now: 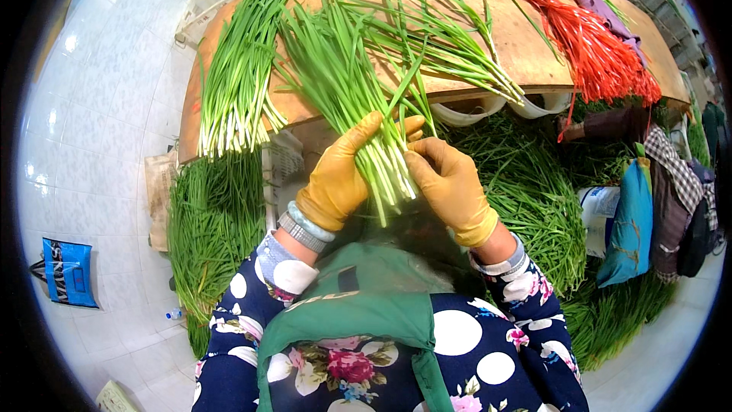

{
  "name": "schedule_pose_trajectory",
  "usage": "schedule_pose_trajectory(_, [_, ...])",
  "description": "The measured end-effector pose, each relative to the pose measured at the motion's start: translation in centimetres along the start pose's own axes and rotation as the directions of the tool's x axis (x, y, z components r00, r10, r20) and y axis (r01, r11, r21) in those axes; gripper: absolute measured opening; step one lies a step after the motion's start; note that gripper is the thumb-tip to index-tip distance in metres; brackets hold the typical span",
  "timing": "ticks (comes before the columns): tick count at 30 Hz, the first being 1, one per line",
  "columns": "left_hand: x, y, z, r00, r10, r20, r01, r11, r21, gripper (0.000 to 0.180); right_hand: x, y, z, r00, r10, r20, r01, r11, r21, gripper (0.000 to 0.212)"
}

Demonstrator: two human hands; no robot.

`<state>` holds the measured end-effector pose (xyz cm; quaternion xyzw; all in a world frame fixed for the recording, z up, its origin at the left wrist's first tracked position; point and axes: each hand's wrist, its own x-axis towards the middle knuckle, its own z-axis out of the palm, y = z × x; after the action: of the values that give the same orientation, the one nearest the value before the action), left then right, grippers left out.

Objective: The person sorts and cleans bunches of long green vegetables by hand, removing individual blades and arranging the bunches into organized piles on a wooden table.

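Observation:
A thick bunch of green chives point(339, 53) with pale stem ends rests in my left hand point(339, 175), which wears a yellow glove and is wrapped round the stems. The stem ends point toward me, above my green apron. My right hand point(450, 187), gloved too, pinches chive stalks at the bunch's right edge; its fingertips partly hide them. To the left on the wooden table point(534, 69) lies another pile of chives point(240, 69), white ends toward me. Loose chives point(450, 46) are spread on the tabletop to the right of the bunch.
Red plastic strips point(587, 38) and a purple cloth point(606, 11) lie on the table's right. Chive heaps point(213, 221) point(526, 198) flank me below. White tubs point(465, 113) sit under the table edge. At right are a blue sack point(629, 221), a white bucket point(598, 210) and another person's dark sleeve point(610, 123).

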<state>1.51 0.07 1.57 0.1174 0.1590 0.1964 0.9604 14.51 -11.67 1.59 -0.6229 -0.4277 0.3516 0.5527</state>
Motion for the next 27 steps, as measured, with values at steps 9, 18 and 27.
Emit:
schedule_pose_trajectory(9, [0.0, 0.2, -0.4, 0.999, 0.031, -0.028, -0.029, 0.998, 0.064, 0.041, -0.8, -1.0, -1.3, 0.989, 0.109, 0.096, -0.108, 0.994, -0.009, 0.021])
schedule_pose_trajectory(18, [-0.6, -0.1, -1.2, 0.991, 0.091, -0.099, -0.065, 0.968, 0.242, 0.037, 0.8, -0.8, -1.5, 0.970, 0.224, 0.100, -0.240, 0.949, 0.203, 0.025])
schedule_pose_trajectory(27, [-1.1, 0.9, -1.4, 0.992, 0.000, -0.127, 0.027, 0.976, 0.217, 0.038, 0.7, -0.1, -1.7, 0.986, 0.166, 0.034, -0.162, 0.982, -0.097, 0.025])
